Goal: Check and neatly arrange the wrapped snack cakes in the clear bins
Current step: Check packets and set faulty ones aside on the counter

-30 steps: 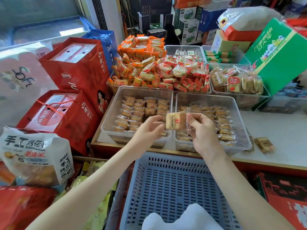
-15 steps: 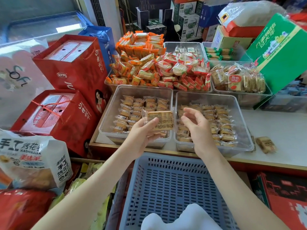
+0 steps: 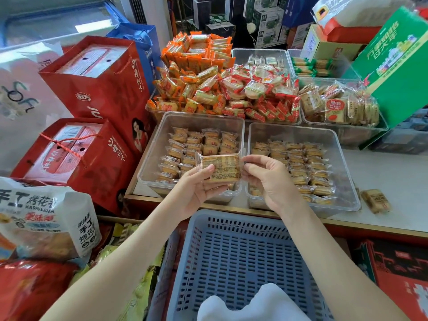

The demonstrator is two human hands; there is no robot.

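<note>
Legible writing: the white snack bag at lower left reads "KAOHUAJUAN" under large Chinese characters; a white panel at far left bears handwritten "SOFT"; the red gift bags and the green carton carry Chinese characters. The wrapped snack cake held up shows its printed back, the text too small to read.

The left hand grips the cake's lower left edge, thumb on the printed face and fingers closed beneath. The right hand pinches the wrapper's right edge between thumb and fingertips. The cake hangs above the near rim of the left clear bin, at the seam with the right clear bin; both bins hold rows of matching cakes.

The bins sit at the counter's near edge, one loose cake lying right of them. Behind stand bins heaped with orange-wrapped and red-wrapped snacks. A blue slotted basket sits below the counter edge, among stacked shop cartons.
</note>
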